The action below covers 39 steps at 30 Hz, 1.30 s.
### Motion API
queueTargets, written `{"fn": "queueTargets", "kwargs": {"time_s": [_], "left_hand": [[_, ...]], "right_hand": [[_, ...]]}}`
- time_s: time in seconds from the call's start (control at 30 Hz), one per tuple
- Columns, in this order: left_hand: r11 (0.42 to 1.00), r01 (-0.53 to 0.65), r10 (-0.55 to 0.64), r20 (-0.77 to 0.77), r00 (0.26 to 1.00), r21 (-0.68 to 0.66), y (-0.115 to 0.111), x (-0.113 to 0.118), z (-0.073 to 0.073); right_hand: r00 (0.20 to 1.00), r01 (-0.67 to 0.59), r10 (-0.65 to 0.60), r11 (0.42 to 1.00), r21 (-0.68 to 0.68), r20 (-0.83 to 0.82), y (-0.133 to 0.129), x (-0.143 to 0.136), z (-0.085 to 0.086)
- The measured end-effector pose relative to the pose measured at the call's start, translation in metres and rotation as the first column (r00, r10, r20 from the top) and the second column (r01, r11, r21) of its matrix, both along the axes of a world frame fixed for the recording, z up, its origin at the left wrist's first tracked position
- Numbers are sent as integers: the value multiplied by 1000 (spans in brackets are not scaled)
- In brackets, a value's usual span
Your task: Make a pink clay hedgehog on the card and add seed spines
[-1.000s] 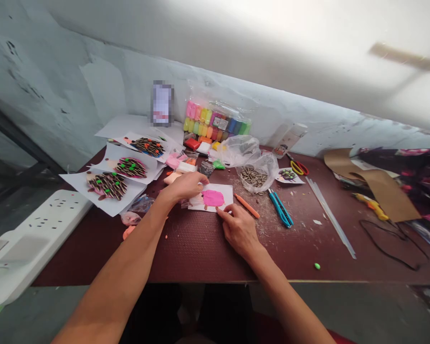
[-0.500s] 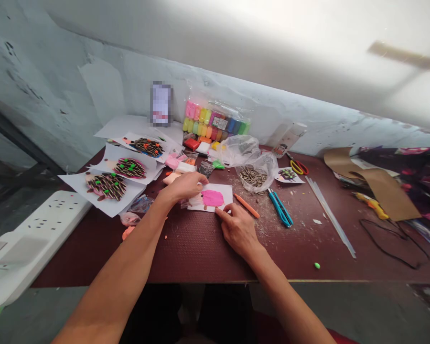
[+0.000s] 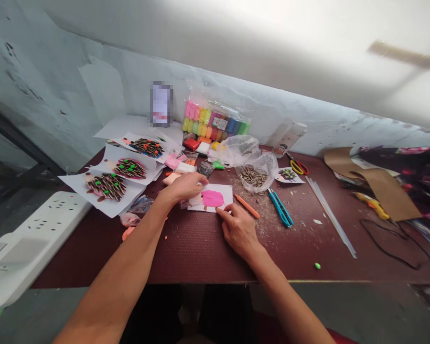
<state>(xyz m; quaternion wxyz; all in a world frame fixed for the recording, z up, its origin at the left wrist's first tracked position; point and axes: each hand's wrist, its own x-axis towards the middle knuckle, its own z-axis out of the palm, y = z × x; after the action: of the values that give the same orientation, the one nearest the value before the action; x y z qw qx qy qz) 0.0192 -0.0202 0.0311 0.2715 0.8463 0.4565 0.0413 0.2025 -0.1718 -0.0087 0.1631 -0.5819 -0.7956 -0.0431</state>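
A white card (image 3: 228,191) lies on the dark red table, bearing a flat bright pink clay oval (image 3: 213,198). Small brown bits show along the oval's lower edge, and the card's left part is partly hidden. My left hand (image 3: 186,187) reaches over the card's upper left corner, its fingers bent and apart, with the thumb out of sight. At the lower right edge, my right hand (image 3: 239,228) rests with its index finger stretched onto the card beside a brown bit. Just right of the card is an orange stick-shaped tool (image 3: 247,206).
A plastic bag of striped seeds (image 3: 253,177), a teal utility knife (image 3: 281,208), scissors (image 3: 299,167) and clear glue sticks (image 3: 331,217) lie to the right. Seed-covered hedgehog cards (image 3: 105,187) and a white power strip (image 3: 43,239) are left. Coloured clay packs (image 3: 215,122) stand behind.
Almost nothing differs. My right index finger has shifted very slightly right along the card's lower edge; my left hand and the card stay in place.
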Motion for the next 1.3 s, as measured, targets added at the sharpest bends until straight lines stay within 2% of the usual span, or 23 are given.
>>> {"fn": "queueTargets", "kwargs": {"time_s": [0.23,0.4,0.53,0.9,1.1,1.3], "left_hand": [[1000,-9,9,-7,1000,-13,0,0,-1],[1000,-3,3,-7,1000,-8,-1,-1,0],[1000,-7,7,-5,1000,-11,-1,-1,0],[1000,-11,11,-2,1000,-20,-3,-1,2],[1000,-16,16,8,1000,-13,-1,-2,-2],[999,-34,35,25,999,-29,-2,-1,-2]], "right_hand": [[997,-20,21,1000,4,-70,-2,4,-2],[999,-32,32,999,25,3,-2,2,0],[999,-50,50,998,39,-7,-3,2,-1],[997,-27,25,999,26,78,-2,-2,2],[1000,-29,29,999,45,-7,-4,1,-2],[999,-38,39,999,39,-21,-3,1,-3]]}}
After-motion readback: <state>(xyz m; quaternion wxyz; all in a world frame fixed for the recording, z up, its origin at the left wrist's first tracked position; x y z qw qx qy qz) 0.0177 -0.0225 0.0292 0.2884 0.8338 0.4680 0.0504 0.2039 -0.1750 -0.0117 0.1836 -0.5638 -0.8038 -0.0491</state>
